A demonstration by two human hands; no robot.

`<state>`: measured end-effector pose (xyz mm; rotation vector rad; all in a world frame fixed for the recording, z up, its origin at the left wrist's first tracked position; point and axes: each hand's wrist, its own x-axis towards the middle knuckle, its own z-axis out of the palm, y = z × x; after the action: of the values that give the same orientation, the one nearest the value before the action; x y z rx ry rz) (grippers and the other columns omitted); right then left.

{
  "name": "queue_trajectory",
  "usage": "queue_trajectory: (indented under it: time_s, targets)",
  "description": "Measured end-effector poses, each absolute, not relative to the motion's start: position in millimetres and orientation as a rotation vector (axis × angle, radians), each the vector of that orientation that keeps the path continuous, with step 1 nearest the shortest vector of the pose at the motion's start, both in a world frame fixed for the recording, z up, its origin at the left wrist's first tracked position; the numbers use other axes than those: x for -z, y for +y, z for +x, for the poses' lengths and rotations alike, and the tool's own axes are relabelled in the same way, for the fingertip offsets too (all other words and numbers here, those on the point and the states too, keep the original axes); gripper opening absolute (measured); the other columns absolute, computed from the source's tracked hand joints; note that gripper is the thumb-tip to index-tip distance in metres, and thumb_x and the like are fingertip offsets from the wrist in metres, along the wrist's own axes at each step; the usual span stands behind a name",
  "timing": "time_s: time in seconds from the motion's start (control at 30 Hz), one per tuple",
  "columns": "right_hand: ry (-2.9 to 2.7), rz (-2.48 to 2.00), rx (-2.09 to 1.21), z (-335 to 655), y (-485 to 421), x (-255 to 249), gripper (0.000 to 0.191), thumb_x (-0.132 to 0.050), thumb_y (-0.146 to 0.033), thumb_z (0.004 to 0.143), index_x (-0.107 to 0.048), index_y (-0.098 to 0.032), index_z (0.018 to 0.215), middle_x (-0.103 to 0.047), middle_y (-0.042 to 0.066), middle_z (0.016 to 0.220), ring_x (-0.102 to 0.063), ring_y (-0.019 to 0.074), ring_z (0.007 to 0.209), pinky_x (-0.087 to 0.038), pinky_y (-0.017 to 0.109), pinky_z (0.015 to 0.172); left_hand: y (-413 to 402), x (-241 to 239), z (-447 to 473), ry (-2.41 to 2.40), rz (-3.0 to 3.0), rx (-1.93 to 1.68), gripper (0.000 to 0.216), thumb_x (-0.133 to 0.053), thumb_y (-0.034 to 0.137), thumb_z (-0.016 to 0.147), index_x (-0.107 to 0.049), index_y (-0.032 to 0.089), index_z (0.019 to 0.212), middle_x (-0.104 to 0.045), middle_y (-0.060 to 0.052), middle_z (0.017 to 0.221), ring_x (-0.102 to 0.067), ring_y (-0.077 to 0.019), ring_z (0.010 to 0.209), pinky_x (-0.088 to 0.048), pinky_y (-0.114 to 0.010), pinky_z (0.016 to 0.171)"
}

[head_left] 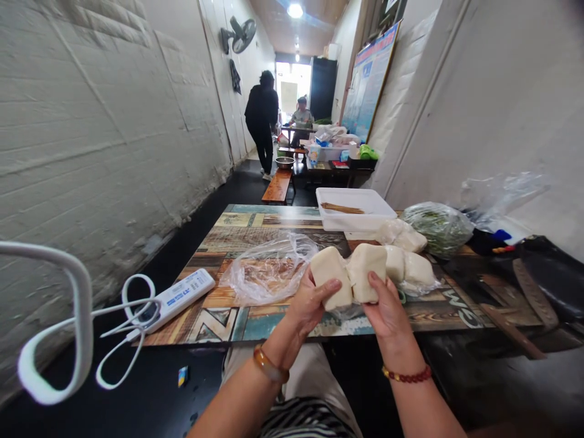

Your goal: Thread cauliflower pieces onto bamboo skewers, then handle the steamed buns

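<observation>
My left hand (312, 301) grips a cream-coloured square block (331, 277) that looks like firm tofu, its thumb pressed on the front face. A second tofu block (366, 271) is held in my right hand (387, 304), thumb on its lower right corner. The two blocks touch along their inner edges, above the table's near side. Just right of them lie more pale blocks (417, 271) in clear plastic. To the left, a crumpled clear plastic bag (274, 267) rests on the patterned wooden table (260, 319). My fingers behind the blocks are mostly hidden.
A white tray (378, 213) with thin wooden sticks (342, 208) stands at the back, beside bagged greens (438, 230). A white power strip (182, 298) with a looped cable lies at the left edge. Farther off are a bench (277, 185), a standing person (262, 115) and a seated person (302, 114).
</observation>
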<state>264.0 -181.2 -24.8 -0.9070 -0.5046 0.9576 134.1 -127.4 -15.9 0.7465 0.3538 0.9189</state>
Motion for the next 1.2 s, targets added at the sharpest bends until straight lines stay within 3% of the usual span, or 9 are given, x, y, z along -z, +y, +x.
queue_trajectory:
  time_s: [0.13,0.27,0.47,0.6,0.73,0.9,1.07,1.13,1.2]
  targets:
    - [-0.541,-0.926,-0.830,263,-179,27,0.051,-0.078,-0.031,0.069,-0.059,-0.030,0.117,-0.071,0.000,0.107,-0.068,0.0199,0.093,-0.056,0.037,0.083,-127,18,133,0.430,0.847,-1.008,0.062,-0.086,0.024,0.057,-0.059,0.021,0.114,-0.068,-0.004,0.102,-0.064,-0.0176,0.086,-0.053,-0.030,0.079]
    - [-0.597,-1.010,-0.644,263,-175,28,0.060,-0.081,-0.027,0.064,-0.057,-0.025,0.120,-0.069,0.002,0.109,-0.066,0.0178,0.092,-0.054,0.034,0.085,-124,20,132,0.539,0.994,-1.091,0.065,-0.085,0.025,0.058,-0.058,0.022,0.117,-0.066,-0.004,0.106,-0.062,-0.0171,0.090,-0.050,-0.026,0.080]
    - [-0.585,-1.082,-0.383,290,-174,21,0.059,-0.080,-0.028,0.065,-0.056,-0.026,0.119,-0.067,0.002,0.110,-0.064,0.0156,0.090,-0.054,0.030,0.083,-109,26,116,0.694,0.933,-1.146,0.066,-0.085,0.028,0.058,-0.055,0.022,0.117,-0.066,-0.004,0.101,-0.062,-0.0166,0.084,-0.051,-0.025,0.073]
    - [-0.743,-1.224,-0.554,314,-171,27,0.058,-0.081,-0.032,0.064,-0.059,-0.024,0.117,-0.069,0.005,0.108,-0.065,0.0207,0.090,-0.055,0.036,0.080,-107,29,97,0.605,0.792,-1.032,0.068,-0.083,0.028,0.062,-0.052,0.020,0.122,-0.067,-0.008,0.105,-0.065,-0.0190,0.082,-0.053,-0.029,0.073]
    - [-0.967,-1.470,-0.531,322,-158,47,0.075,-0.082,-0.038,0.061,-0.054,-0.023,0.129,-0.065,0.009,0.119,-0.062,0.0276,0.106,-0.050,0.045,0.091,-112,32,87,0.507,0.658,-0.872,0.063,-0.074,0.026,0.069,-0.051,0.021,0.127,-0.068,-0.009,0.107,-0.067,-0.0210,0.086,-0.054,-0.032,0.076]
    - [-1.358,-1.751,-0.297,323,-146,63,0.052,-0.066,-0.043,0.078,-0.059,-0.021,0.124,-0.062,0.012,0.127,-0.058,0.0309,0.115,-0.043,0.050,0.100,-116,30,79,0.367,0.683,-0.805,0.060,-0.062,0.016,0.069,-0.053,0.022,0.128,-0.068,-0.007,0.110,-0.065,-0.0202,0.096,-0.052,-0.031,0.084]
    - [-1.453,-1.778,0.038,319,-155,50,0.048,-0.057,-0.044,0.084,-0.062,-0.015,0.122,-0.058,0.017,0.130,-0.051,0.0331,0.124,-0.035,0.052,0.107,-120,28,75,0.397,0.929,-0.872,0.062,-0.068,0.024,0.074,-0.050,0.022,0.133,-0.062,-0.011,0.123,-0.058,-0.0255,0.110,-0.049,-0.033,0.087]
    - [-1.376,-1.674,-0.060,304,-164,40,0.050,-0.058,-0.046,0.084,-0.061,-0.017,0.124,-0.061,0.016,0.127,-0.054,0.0315,0.120,-0.041,0.050,0.103,-122,30,75,0.481,1.120,-0.963,0.068,-0.072,0.027,0.074,-0.046,0.021,0.136,-0.057,-0.013,0.129,-0.056,-0.0267,0.114,-0.048,-0.034,0.089]
    - [-1.307,-1.510,-0.391,280,-172,32,0.054,-0.060,-0.049,0.083,-0.057,-0.020,0.129,-0.063,0.014,0.123,-0.061,0.0284,0.110,-0.050,0.045,0.093,-123,33,76,0.614,1.369,-1.059,0.072,-0.073,0.027,0.073,-0.043,0.022,0.138,-0.055,-0.014,0.130,-0.055,-0.0263,0.112,-0.047,-0.037,0.090]
